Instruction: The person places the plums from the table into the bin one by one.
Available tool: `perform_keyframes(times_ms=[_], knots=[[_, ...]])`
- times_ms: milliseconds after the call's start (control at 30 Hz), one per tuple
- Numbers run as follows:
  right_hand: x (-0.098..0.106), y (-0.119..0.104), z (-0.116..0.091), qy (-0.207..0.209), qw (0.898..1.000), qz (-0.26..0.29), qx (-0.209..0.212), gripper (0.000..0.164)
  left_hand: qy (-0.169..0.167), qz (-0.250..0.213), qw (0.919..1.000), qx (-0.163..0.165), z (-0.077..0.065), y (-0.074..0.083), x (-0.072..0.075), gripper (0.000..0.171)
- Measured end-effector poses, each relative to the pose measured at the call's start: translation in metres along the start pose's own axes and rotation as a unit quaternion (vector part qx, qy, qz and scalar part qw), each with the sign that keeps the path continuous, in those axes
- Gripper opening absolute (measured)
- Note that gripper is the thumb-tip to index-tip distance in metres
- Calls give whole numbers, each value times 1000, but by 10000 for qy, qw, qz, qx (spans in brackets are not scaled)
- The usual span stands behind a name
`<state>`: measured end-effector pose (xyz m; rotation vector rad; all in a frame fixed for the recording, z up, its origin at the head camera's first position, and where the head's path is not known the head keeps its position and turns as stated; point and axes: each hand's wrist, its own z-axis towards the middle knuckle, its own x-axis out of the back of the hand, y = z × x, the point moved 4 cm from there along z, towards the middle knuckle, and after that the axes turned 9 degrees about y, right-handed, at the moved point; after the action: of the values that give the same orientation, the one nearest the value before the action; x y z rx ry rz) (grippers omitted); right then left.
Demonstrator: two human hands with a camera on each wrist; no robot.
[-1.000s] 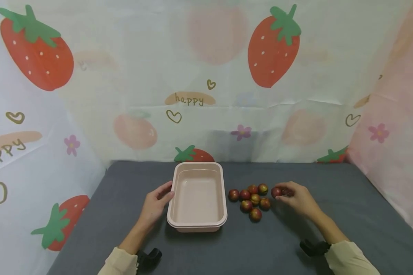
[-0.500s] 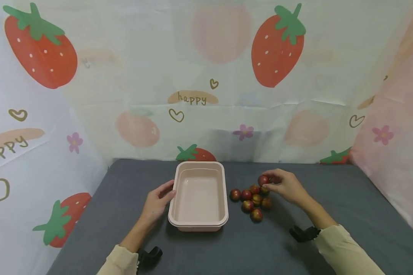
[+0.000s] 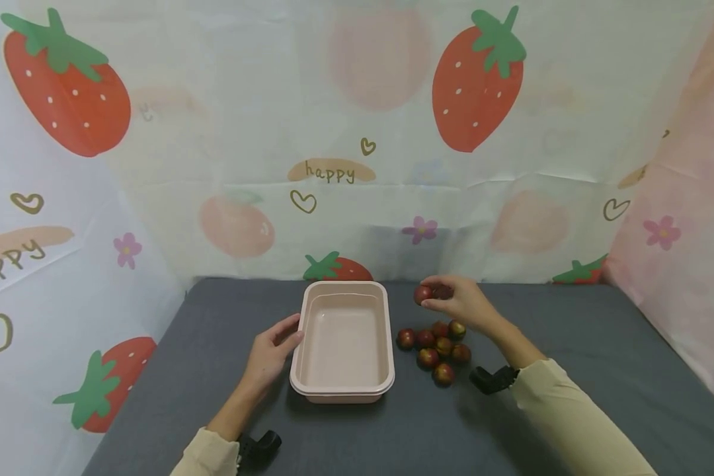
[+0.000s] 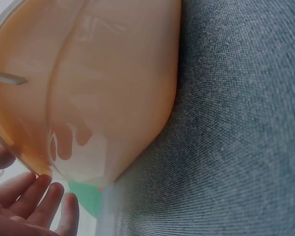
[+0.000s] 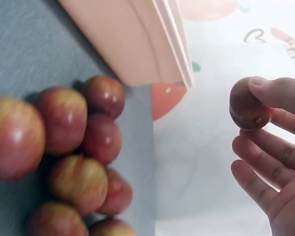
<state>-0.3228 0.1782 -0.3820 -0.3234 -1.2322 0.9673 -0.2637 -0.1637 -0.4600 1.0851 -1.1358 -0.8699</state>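
Head view: A person's right hand (image 3: pixel 465 301) pinches a dark red plum (image 3: pixel 423 295) between thumb and fingers, holding it above the grey-covered counter (image 3: pixel 345 439), near the far right corner of a beige box (image 3: pixel 342 389). The left hand (image 3: pixel 266 356), its fingers relaxed and slightly bent, touches the box's left side. Eight more plums (image 3: pixel 443 346) sit clustered right of the box, nearer than the held fruit. Strawberry-print cloth (image 3: pixel 244 132) hangs at the far side.
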Motion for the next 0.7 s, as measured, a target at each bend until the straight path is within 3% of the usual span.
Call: perform_keyframes(times_ms=[267,700], knots=[[-20,-15,21,-56,9991,411,131,38,-4,-37,10000,-63,0,0,-1,46],[-62,-33,45,-458,9980,239,371,33,-4,-93,10000,-15,3,-7,-2,46]])
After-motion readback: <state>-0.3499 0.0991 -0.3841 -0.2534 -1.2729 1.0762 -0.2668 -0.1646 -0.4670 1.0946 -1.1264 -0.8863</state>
